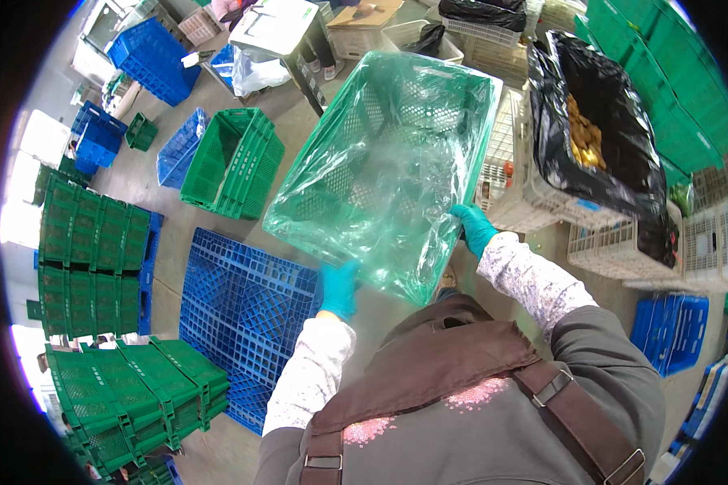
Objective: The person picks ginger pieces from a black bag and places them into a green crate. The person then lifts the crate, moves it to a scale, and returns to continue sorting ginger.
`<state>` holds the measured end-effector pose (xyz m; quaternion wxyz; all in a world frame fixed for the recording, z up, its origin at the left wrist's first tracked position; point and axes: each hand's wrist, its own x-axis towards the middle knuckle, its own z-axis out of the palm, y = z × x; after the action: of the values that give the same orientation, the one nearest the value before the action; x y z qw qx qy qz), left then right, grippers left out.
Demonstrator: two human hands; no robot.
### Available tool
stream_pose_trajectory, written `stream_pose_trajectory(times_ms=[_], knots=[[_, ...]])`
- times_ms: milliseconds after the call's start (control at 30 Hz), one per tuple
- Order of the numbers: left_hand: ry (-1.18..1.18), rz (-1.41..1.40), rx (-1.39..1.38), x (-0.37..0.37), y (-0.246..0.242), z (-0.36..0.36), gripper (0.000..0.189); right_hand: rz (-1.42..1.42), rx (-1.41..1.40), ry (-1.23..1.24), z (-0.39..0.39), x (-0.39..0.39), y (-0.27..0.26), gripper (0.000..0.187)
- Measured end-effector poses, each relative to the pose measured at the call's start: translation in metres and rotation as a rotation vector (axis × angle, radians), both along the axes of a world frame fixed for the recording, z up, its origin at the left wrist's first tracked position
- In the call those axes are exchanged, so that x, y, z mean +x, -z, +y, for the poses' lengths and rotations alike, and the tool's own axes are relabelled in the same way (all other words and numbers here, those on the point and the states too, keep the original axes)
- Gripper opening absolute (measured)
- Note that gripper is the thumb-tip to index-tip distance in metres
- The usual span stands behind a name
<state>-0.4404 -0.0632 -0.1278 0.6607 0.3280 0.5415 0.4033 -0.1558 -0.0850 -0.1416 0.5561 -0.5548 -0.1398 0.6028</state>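
A green plastic crate (364,182) lined with a clear plastic bag (394,160) is in front of me, tilted. My left hand (338,290), in a teal glove, is at its near left edge; part of the fingers is blurred against the plastic. On the near right side, my right hand (474,229), also gloved, grips the rim with the bag folded over it. Nothing lies in the lined crate that I can make out.
A blue plastic pallet (249,309) lies on the floor at left. Green crate stacks (233,163) stand beyond it, with more crates (133,388) at lower left. At right, a pale crate (546,194) with a black liner (625,103) holds brownish-yellow produce (585,136). A bench scale (276,27) is ahead.
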Motion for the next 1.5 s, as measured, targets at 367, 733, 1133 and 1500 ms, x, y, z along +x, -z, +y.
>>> stream_pose_trajectory(times_ms=[367, 733, 1133, 1500], knots=[[0.035, 0.323, 0.028, 0.084, 0.029, 0.112, 0.103, 0.090, -0.106, -0.095, 0.131, 0.128, 0.088, 0.041], [0.609, 0.954, 0.145, 0.058, -0.023, 0.130, 0.112, 0.295, -0.347, -0.332, 0.197, 0.200, 0.156, 0.048], [1.253, 1.219, 0.816, 0.117, 0.003, 0.180, 0.080, -0.091, -0.301, 0.160, 0.166, 0.184, 0.101, 0.035], [1.593, 0.993, 0.283, 0.152, 0.035, 0.268, 0.066, -1.595, -0.284, -0.648, 0.346, 0.073, 0.123, 0.057]])
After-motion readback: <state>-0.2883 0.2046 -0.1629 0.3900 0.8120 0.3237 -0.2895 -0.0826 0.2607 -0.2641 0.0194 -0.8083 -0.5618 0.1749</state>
